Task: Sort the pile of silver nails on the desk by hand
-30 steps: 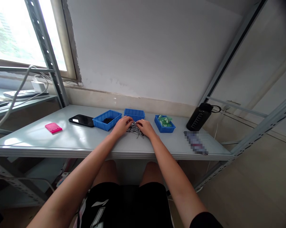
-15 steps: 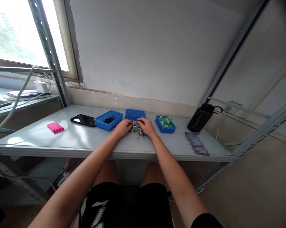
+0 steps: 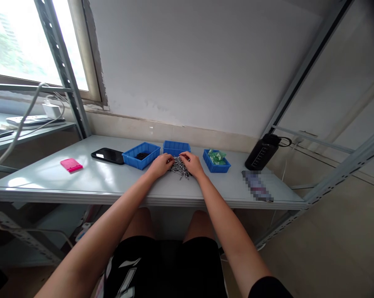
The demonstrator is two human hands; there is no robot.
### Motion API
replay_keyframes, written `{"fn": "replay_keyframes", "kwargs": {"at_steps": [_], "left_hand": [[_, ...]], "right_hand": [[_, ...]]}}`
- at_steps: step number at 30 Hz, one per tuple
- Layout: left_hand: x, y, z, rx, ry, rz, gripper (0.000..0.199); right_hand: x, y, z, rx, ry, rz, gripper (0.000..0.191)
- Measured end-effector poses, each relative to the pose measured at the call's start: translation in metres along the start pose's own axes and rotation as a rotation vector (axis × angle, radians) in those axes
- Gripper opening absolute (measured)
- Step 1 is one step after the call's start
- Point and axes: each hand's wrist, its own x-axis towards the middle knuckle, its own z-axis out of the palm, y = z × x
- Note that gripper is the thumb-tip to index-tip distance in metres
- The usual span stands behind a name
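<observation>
A pile of thin silver metal pieces (image 3: 179, 167), like screws or rivets, lies on the tabletop between my hands. At its left edge is my left hand (image 3: 160, 165), its fingers curled together at the pieces. My right hand (image 3: 191, 164) bends over the right side of the pile with thumb and fingers pinched together. What sits in either set of fingertips is too small to make out. Just behind the pile stands a blue bin (image 3: 176, 145), its front partly hidden by my hands. A second blue bin (image 3: 133, 161) with small black pieces (image 3: 141, 156) stands left of my left hand.
Right of the pile, a blue bin (image 3: 219, 169) holds green-and-clear packets (image 3: 217, 157). A black bottle (image 3: 261, 154) and a blurred flat item (image 3: 257, 185) lie farther right. On the left are a black phone (image 3: 107, 156) and a pink object (image 3: 71, 165). A wall rises behind the table.
The view has shifted very slightly. My fingers have moved a little at the pile; the bins and other things stand where they were.
</observation>
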Motion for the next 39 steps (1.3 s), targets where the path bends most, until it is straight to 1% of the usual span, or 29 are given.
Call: {"fn": "replay_keyframes", "kwargs": {"at_steps": [4,8,13,17,25,33,39], "left_hand": [[0.000,0.001,-0.003,-0.039,0.091,0.005,0.020],[-0.001,0.005,-0.006,-0.080,0.170,0.019,0.019],[-0.001,0.009,-0.008,-0.121,0.196,0.054,0.018],[0.000,0.011,-0.008,-0.133,0.194,0.074,0.018],[0.000,0.009,-0.006,-0.125,0.184,0.075,0.020],[0.001,0.003,-0.004,-0.072,0.139,0.007,0.017],[0.002,-0.004,0.002,-0.004,0.023,-0.024,0.023]], "right_hand": [[0.001,0.004,-0.001,-0.034,0.004,0.025,0.024],[0.001,0.009,-0.002,-0.077,-0.036,0.036,0.023],[0.000,0.011,0.000,-0.133,-0.133,0.022,0.019],[-0.001,0.011,0.001,-0.167,-0.182,0.012,0.019],[-0.001,0.014,0.004,-0.178,-0.193,0.014,0.019],[0.000,0.014,0.000,-0.105,-0.112,0.046,0.021],[0.000,0.011,-0.001,-0.033,-0.056,0.048,0.025]]}}
